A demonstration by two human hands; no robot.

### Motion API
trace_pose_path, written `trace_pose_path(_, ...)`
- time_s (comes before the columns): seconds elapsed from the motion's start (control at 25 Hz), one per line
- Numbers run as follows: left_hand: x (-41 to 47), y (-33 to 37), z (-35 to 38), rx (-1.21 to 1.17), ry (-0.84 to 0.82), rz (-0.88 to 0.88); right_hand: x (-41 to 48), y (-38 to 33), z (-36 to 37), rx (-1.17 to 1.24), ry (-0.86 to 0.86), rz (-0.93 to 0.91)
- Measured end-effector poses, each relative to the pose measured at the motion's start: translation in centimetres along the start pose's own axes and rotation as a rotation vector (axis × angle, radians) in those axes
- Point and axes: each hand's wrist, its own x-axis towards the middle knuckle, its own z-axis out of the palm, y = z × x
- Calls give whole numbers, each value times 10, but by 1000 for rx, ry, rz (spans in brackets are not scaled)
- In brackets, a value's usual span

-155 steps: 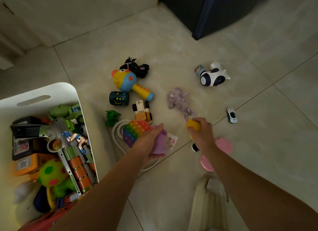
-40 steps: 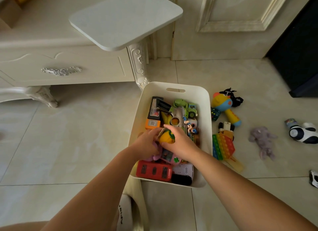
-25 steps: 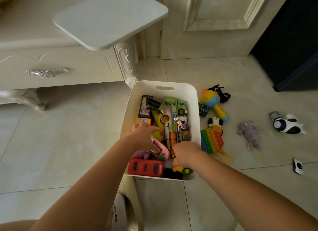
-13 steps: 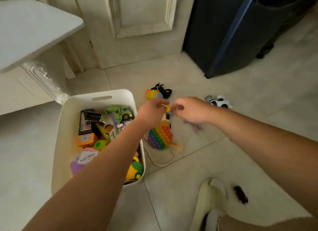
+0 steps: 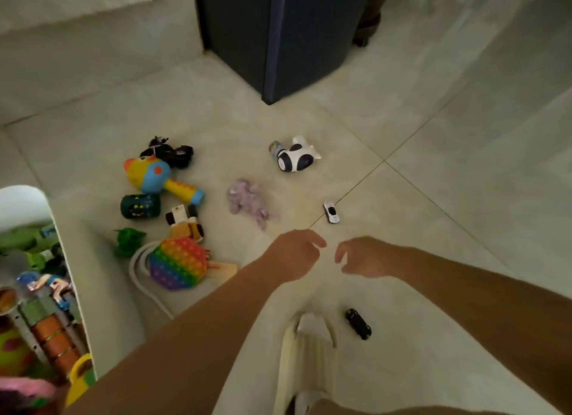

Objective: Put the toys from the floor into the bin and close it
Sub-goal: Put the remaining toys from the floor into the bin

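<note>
Both hands now away from bin (image 5: 93, 290): my left hand (image 5: 294, 253) and right hand (image 5: 365, 256) empty, fingers loosely curled. Purple plush (image 5: 247, 199) right of bin, just past fingertips; white car (image 5: 331, 212) farther from bin.

one head-worn view looks steeply down, close over the floor (image 5: 402, 260).

Both bare forearms reach forward side by side. The left hand (image 5: 295, 253) and right hand (image 5: 360, 255) hang near each other, apart, fingers loosely curled, holding nothing.
</note>
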Motion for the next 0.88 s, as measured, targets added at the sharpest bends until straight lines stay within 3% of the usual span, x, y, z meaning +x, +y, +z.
trace_pose_path(0.08,8,-22,7,39,-32,-57,9,14,54,24,-123,62)
trace_pose_path(0.2,20,-56,9,95,-45,-166,18,22,106,26,-174,138)
trace_pose_path(0.4,30,-89,16,105,-52,-241,36,35,143,49,-46,137)
trace_pose_path(0.52,38,-97,14,103,-40,-247,65,39,123,273,97,194)
trace_pose_path(0.68,48,-104,3,112,-18,-232,123,32,56,513,471,329)
trace_pose_path(0.76,51,-110,-4,93,-15,-267,149,27,27,448,514,321)
trace_pose_path(0.88,55,-116,-14,65,5,-282,177,23,9,347,440,366)
